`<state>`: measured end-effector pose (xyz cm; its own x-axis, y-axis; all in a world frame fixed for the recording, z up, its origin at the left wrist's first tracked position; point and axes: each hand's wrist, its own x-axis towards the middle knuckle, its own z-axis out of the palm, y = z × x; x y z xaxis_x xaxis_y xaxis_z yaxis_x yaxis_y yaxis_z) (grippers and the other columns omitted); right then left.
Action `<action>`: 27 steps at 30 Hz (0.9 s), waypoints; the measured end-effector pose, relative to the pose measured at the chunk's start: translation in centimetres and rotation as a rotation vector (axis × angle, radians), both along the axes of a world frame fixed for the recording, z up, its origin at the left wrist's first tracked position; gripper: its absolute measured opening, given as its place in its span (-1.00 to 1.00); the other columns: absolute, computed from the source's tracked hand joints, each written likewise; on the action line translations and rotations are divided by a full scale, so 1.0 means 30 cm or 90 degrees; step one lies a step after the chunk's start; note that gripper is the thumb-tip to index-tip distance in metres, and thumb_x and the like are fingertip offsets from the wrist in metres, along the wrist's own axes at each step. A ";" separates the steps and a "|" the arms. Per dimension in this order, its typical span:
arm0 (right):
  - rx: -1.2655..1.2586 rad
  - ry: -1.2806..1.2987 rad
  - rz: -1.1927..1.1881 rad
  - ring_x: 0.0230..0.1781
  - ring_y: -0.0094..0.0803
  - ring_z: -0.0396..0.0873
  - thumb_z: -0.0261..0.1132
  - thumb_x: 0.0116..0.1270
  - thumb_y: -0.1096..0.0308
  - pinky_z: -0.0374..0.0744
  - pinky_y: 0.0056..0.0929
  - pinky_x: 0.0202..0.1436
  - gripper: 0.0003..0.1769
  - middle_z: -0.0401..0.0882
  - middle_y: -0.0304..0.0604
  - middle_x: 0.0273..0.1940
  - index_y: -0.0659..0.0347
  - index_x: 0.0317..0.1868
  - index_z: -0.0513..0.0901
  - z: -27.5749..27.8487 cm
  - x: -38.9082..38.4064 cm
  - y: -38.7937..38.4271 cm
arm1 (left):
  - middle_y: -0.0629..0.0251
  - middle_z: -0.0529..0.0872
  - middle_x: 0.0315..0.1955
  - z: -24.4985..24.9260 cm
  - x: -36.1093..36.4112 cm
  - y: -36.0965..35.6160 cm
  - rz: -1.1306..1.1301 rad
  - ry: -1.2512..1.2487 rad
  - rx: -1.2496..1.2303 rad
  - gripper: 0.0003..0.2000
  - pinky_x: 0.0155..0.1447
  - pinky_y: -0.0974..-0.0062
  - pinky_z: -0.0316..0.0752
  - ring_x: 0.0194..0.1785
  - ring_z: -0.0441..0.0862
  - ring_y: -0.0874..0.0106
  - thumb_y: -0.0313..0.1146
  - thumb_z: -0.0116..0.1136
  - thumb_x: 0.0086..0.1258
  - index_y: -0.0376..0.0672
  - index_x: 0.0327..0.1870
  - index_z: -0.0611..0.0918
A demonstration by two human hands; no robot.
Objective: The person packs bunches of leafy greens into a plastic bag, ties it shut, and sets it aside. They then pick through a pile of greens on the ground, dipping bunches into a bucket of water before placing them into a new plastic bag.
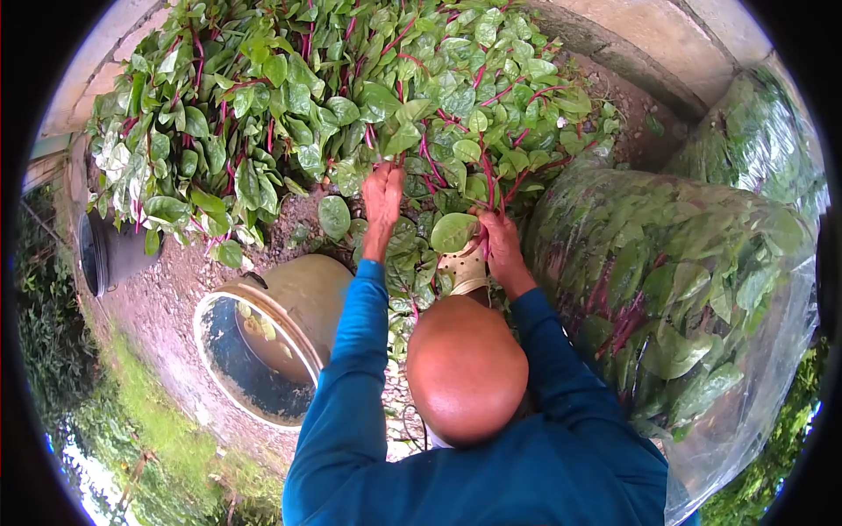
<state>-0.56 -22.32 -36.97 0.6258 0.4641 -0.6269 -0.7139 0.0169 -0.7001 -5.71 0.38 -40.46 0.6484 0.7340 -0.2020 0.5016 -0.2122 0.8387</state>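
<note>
My right hand (502,241) is closed around several reddish-purple stems (488,180) with green leaves, just above a cream shoe with holes (465,270). My left hand (382,197) has its fingers closed at the front edge of a large heap of leafy vines (307,96); leaves and stems hide what they grip. A round green leaf (454,232) lies close beside my right hand, and another leaf (334,216) is left of my left hand.
A pale bucket (320,294) lies on its side at the left, its mouth facing me. Farther left is a dark container (118,254). A clear plastic bag full of leafy stems (675,289) fills the right side, another bag (754,131) behind it. My bare knee (467,373) is between my arms.
</note>
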 end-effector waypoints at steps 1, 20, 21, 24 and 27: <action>-0.022 -0.045 0.014 -0.46 -0.70 0.40 0.26 0.43 0.10 0.39 -0.64 -0.48 -0.65 0.43 -0.45 -0.43 0.18 0.03 0.65 0.013 0.002 0.004 | 0.36 0.47 -0.64 0.037 -0.010 -0.036 0.045 -0.031 -0.193 -0.72 -0.54 0.46 0.19 -0.62 0.38 0.52 -0.15 0.07 0.30 -0.23 -0.32 0.61; 0.119 0.202 0.081 -0.45 -0.62 0.53 0.28 0.38 0.12 0.46 -0.57 -0.41 -0.82 0.56 -0.42 -0.42 0.02 -0.20 0.63 -0.171 -0.060 -0.033 | 0.48 0.37 -0.62 -0.061 -0.210 -0.290 -0.294 -0.126 -0.942 -0.58 -0.61 0.66 0.07 -0.59 0.26 0.65 0.15 0.10 0.32 -0.04 -0.44 0.44; 0.090 0.146 0.052 -0.50 -0.65 0.49 0.30 0.37 0.14 0.43 -0.58 -0.45 -0.82 0.53 -0.43 -0.45 0.03 -0.23 0.63 -0.157 -0.063 -0.024 | 0.48 0.38 -0.62 -0.045 -0.211 -0.290 -0.297 -0.158 -0.921 -0.56 -0.61 0.64 0.11 -0.58 0.30 0.63 0.18 0.09 0.31 -0.05 -0.42 0.47; -0.018 0.039 -0.012 -0.58 -0.70 0.40 0.33 0.35 0.15 0.35 -0.59 -0.53 -0.81 0.45 -0.46 -0.52 0.06 -0.27 0.63 -0.104 -0.041 -0.008 | 0.42 0.51 -0.57 0.083 -0.117 -0.158 -0.340 0.086 -0.637 -0.61 -0.59 0.62 0.13 -0.54 0.39 0.63 0.10 0.05 0.33 -0.10 -0.35 0.55; -0.116 -0.066 -0.043 -0.65 -0.73 0.31 0.35 0.34 0.18 0.27 -0.60 -0.60 -0.80 0.39 -0.49 -0.57 0.11 -0.30 0.62 0.032 -0.017 -0.004 | 0.14 0.63 -0.46 -0.051 -0.023 -0.022 -0.224 -0.019 -0.249 -0.46 -0.33 0.40 0.45 -0.40 0.57 0.36 0.19 0.06 0.32 -0.24 -0.23 0.59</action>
<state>-1.08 -22.44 -36.02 0.7172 0.3030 -0.6275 -0.6396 -0.0713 -0.7654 -6.41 -0.29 -42.01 0.8516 0.3447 -0.3948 0.4307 -0.0312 0.9019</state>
